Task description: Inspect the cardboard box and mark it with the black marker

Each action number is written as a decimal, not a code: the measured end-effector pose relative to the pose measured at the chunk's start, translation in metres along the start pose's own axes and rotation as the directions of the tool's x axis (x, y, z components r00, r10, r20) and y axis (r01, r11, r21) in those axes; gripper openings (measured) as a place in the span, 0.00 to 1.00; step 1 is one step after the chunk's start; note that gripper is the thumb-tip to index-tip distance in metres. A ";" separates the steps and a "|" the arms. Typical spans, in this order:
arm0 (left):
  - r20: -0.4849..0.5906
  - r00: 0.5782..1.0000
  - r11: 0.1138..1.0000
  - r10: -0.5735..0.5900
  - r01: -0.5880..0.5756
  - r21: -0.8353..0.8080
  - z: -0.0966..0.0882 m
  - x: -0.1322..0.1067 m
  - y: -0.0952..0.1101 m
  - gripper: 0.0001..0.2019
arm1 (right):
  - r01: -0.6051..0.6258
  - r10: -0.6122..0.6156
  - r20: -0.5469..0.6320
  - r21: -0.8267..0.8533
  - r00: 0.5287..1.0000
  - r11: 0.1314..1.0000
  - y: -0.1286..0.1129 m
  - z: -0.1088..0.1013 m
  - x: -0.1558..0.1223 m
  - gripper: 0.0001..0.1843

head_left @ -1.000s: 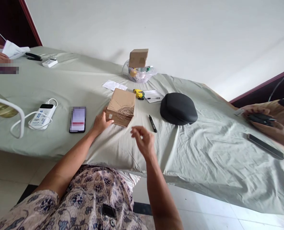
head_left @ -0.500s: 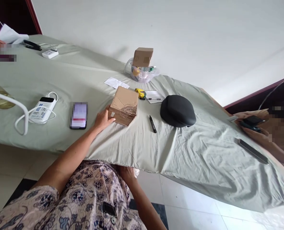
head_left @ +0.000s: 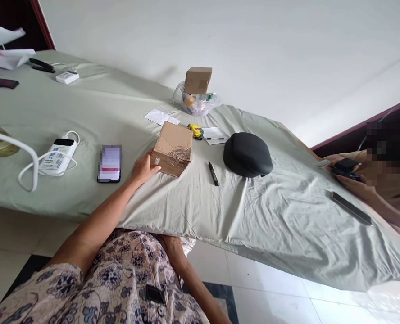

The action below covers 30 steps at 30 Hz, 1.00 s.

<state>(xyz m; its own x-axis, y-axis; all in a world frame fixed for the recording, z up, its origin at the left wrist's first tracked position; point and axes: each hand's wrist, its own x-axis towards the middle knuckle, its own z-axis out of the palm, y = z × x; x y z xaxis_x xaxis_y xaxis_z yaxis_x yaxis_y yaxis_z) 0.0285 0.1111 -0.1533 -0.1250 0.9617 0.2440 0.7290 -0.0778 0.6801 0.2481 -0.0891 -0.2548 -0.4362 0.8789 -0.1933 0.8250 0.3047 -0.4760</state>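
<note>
Box (head_left: pixel 170 141): brown cardboard, top face closed and flat. Dark curved lines, marks or creases, cannot tell which, cover the right part of the top and near faces. Small checkered patch (head_left: pixel 156 161) at the near face's left end. Box stands slightly skewed, left of centre.

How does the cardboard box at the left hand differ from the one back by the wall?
The near box rests on the cloth; the far box shows above the rim of the clear basket.
The left hand touches the near box; no hand touches the far box.
Dark scribbled lines mark the near box; none are visible on the far box.
Both are brown cardboard.
</note>
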 end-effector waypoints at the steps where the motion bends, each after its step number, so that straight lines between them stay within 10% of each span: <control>1: -0.001 1.000 1.000 -0.001 0.001 0.000 0.000 0.000 0.000 0.28 | -0.046 0.046 -0.018 -0.019 0.999 0.999 -0.001 -0.002 -0.001 0.20; 17: -0.017 1.000 1.000 0.025 -0.025 0.013 0.001 0.002 -0.003 0.34 | -0.063 0.072 0.089 -0.104 0.993 0.993 -0.019 -0.027 -0.001 0.18; 24: -0.038 0.999 0.998 0.029 -0.031 -0.056 0.003 0.000 -0.003 0.35 | -0.001 -0.079 0.182 0.401 0.980 0.916 -0.041 -0.111 -0.034 0.14; 27: -0.116 0.990 0.985 0.075 -0.091 -0.147 0.005 -0.001 -0.001 0.47 | 0.151 -0.017 -0.306 0.418 0.952 0.896 -0.035 -0.158 -0.010 0.18; 30: -0.193 0.972 0.958 0.135 -0.177 -0.224 0.003 0.000 -0.001 0.52 | 0.231 0.074 -0.732 0.307 0.677 0.923 -0.017 -0.184 0.048 0.27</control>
<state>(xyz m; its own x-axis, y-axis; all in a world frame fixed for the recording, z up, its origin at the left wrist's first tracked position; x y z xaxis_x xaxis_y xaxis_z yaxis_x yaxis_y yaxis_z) 0.0292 0.1118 -0.1559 -0.1534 0.8732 0.4625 0.5703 -0.3040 0.7631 0.2787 0.0156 -0.0982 0.0291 0.8864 0.4620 0.5510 0.3714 -0.7473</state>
